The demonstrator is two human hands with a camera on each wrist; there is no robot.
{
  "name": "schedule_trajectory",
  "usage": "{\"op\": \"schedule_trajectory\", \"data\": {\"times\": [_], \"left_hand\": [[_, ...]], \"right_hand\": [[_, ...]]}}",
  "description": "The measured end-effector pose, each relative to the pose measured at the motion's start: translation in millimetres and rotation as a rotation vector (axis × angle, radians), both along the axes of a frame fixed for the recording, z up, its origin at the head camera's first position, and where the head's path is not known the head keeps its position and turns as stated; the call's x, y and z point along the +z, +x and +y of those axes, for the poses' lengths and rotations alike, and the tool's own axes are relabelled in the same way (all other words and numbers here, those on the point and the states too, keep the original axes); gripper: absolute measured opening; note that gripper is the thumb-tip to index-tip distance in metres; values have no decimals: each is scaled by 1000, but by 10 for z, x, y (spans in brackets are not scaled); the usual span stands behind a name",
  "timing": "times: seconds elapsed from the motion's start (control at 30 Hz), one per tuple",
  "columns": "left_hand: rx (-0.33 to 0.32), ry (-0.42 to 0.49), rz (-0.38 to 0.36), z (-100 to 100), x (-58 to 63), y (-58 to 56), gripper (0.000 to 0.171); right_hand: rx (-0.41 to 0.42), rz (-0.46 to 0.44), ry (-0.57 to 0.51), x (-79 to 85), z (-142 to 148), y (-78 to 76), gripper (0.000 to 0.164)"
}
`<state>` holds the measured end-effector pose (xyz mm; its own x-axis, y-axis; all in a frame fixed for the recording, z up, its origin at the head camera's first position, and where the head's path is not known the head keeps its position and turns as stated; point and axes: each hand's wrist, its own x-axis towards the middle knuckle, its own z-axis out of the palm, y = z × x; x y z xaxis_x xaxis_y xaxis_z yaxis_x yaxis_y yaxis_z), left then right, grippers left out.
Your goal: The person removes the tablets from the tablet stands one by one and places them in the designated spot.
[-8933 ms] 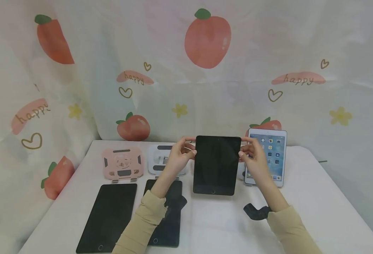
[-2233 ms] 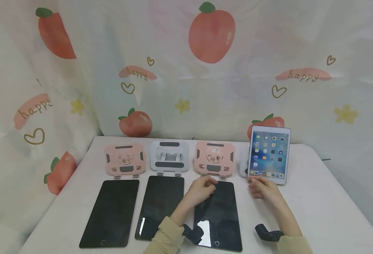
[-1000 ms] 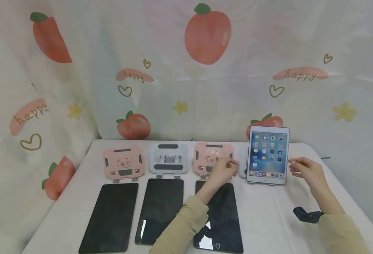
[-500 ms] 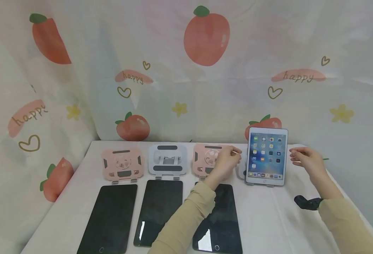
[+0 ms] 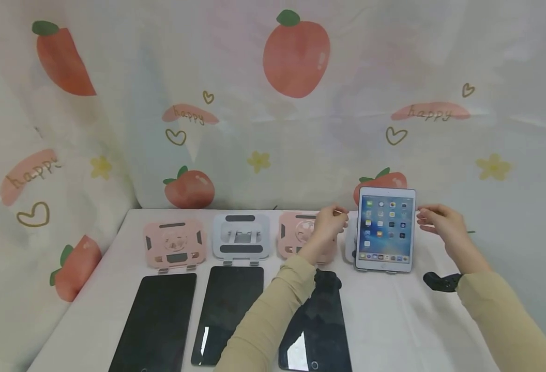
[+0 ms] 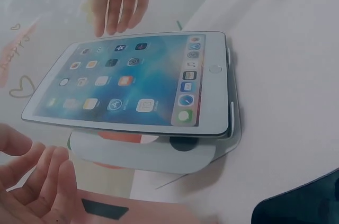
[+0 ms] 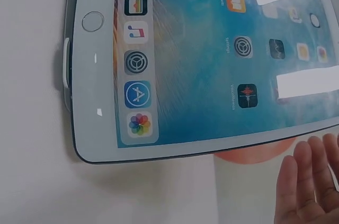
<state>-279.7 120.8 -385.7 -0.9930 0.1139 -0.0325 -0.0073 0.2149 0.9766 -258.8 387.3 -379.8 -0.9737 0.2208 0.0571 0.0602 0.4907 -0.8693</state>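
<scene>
A white tablet (image 5: 387, 232) with its screen lit leans on a pale blue stand (image 6: 143, 155) at the right of the row. My left hand (image 5: 331, 227) hovers off the tablet's left edge, in front of a pink stand (image 5: 288, 243), fingers loosely bent and holding nothing. Off the tablet's right edge, my right hand (image 5: 447, 227) is raised with fingers fairly straight. The right wrist view has a gap between the right fingers (image 7: 304, 176) and the tablet. Most of the pale blue stand is hidden behind the tablet.
Three black tablets lie flat on the white table: left (image 5: 156, 325), middle (image 5: 231, 315) and right (image 5: 321, 325), the last partly under my left sleeve. Another pink stand (image 5: 152, 243) and a pale blue stand (image 5: 240, 249) stand behind them. A fruit-patterned curtain (image 5: 236, 62) closes the back.
A black tablet that both hands held up earlier now lies flat before the right pink stand. Both hands have since moved to either side of the white tablet and risen slightly.
</scene>
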Motion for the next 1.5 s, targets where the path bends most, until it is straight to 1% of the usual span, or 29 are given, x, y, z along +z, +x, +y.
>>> {"op": "schedule_trajectory", "data": {"times": [0.07,0.1,0.17,0.23,0.3,0.37,0.43,0.47,0.5,0.53,0.57,0.6,0.63,0.67,0.7,0.73,0.77,0.8,0.83,0.9,1.0,1.07,1.2,1.3,1.4,1.5], "left_hand": [[-9,13,1,21,14,-26,19],[-13,19,-2,35,24,-38,19],[-23,21,-8,64,42,-62,19],[-27,15,-9,95,60,-94,18],[-23,12,-5,121,90,-126,19],[-18,3,12,147,121,-161,20],[-9,0,25,172,156,-191,20],[-4,0,28,182,171,-200,21],[1,2,30,192,182,-211,20],[5,10,30,202,190,-221,19],[8,19,29,208,197,-227,19],[12,28,26,217,199,-234,18],[14,36,23,223,199,-239,17],[13,43,22,229,194,-244,16],[12,50,23,235,188,-250,16],[13,53,24,242,179,-256,15],[13,55,25,248,170,-259,14],[13,58,26,256,158,-263,14],[14,62,25,262,147,-266,13],[17,74,21,275,124,-272,12],[30,91,9,290,100,-273,11],[46,96,12,301,87,-279,11],[84,92,31,331,64,-294,11],[101,78,36,341,57,-295,10],[101,71,38,327,56,-279,9],[91,73,64,314,48,-258,10]], "right_hand": [[-2,15,-33,-101,114,-126,46],[-12,24,-85,-192,204,-221,43],[-35,42,-164,-424,416,-446,41],[-54,67,-209,-680,616,-681,43],[-66,89,-276,-883,755,-866,44],[-77,95,-223,-984,802,-957,49],[-109,75,-201,-983,772,-971,51],[-108,56,-187,-942,740,-946,52],[-136,36,-171,-898,687,-912,52],[-138,14,-144,-845,644,-877,53],[-149,2,-160,-792,597,-837,51],[-136,-10,-161,-738,562,-797,51],[-151,-16,-181,-708,530,-775,51],[-149,-21,-179,-699,515,-763,50],[-162,-15,-187,-720,511,-772,49],[-155,-11,-171,-752,532,-795,51],[-166,2,-182,-798,550,-824,50],[-162,10,-170,-852,585,-865,52],[-176,21,-170,-919,617,-915,53],[-164,35,-152,-1020,685,-990,54],[-173,37,-144,-1117,737,-1067,50],[-174,32,-128,-1148,747,-1087,47],[-163,40,-118,-1147,731,-1067,43],[-157,47,-110,-1105,697,-1023,38],[-145,31,-112,-1018,634,-953,33],[-125,63,-147,-965,584,-881,27]]}}
